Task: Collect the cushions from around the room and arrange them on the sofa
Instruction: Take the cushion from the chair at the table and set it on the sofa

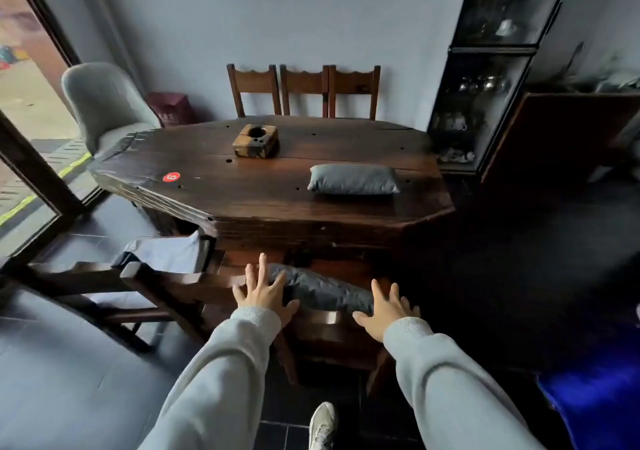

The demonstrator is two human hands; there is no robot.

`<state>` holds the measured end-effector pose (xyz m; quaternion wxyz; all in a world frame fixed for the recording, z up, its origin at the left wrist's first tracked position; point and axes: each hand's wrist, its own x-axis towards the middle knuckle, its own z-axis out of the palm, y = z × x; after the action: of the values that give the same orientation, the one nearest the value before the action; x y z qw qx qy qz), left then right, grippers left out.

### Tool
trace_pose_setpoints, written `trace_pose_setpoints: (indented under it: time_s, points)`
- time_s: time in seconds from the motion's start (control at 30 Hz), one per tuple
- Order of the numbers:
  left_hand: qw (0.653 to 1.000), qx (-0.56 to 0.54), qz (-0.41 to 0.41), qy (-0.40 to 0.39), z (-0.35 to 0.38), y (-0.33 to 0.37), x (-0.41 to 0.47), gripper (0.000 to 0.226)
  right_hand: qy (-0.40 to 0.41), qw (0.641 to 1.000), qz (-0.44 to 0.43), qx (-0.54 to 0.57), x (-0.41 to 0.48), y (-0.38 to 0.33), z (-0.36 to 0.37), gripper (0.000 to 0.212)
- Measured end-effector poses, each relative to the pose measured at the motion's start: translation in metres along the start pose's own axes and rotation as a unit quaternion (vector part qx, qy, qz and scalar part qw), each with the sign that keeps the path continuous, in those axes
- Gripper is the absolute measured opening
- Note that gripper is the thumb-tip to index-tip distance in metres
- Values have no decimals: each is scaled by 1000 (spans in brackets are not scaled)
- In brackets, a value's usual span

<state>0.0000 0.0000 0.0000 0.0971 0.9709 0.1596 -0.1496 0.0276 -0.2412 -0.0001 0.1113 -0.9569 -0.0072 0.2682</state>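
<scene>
Both grey-sleeved arms reach forward, the left hand (265,294) and right hand (386,313) spread wide with fingers splayed, gripping nothing, at either end of a dark grey cushion (322,290) lying on a wooden chair (325,332) tucked at the near edge of the dark wooden table (263,190). A second grey cushion (353,179) rests on the tabletop, beyond a wooden block (255,140) at its middle.

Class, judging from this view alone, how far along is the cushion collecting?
Done: nothing visible; no sofa in view. In hand: left hand and right hand, open, reach the grey cushion on the chair. Left: the cushion on the table, then arranging.
</scene>
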Motion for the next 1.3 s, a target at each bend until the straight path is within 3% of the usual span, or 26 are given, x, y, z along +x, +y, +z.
trace_pose_setpoints:
  time_s: [0.3, 0.6, 0.77, 0.97, 1.17, 1.3]
  points:
    - [983, 88, 1, -164, 23, 13, 167, 75, -99, 991, 76, 53, 153, 8, 15, 90]
    - [945, 178, -46, -270, 70, 16, 237, 106, -188, 974, 130, 10, 212, 47, 53, 108]
    - [941, 245, -58, -228, 99, 15, 253, 113, -212, 969, 124, -20, 237, 63, 75, 117]
    - [948, 245, -69, -189, 103, 23, 264, 91, -222, 973, 55, -34, 266, 81, 59, 92]
    - [972, 166, -66, -154, 49, 24, 253, 68, -211, 977, -24, -31, 290, 91, -33, 71]
    - [987, 131, -43, -81, -22, 10, 238, 72, -165, 982, -80, -48, 298, 73, -118, 78]
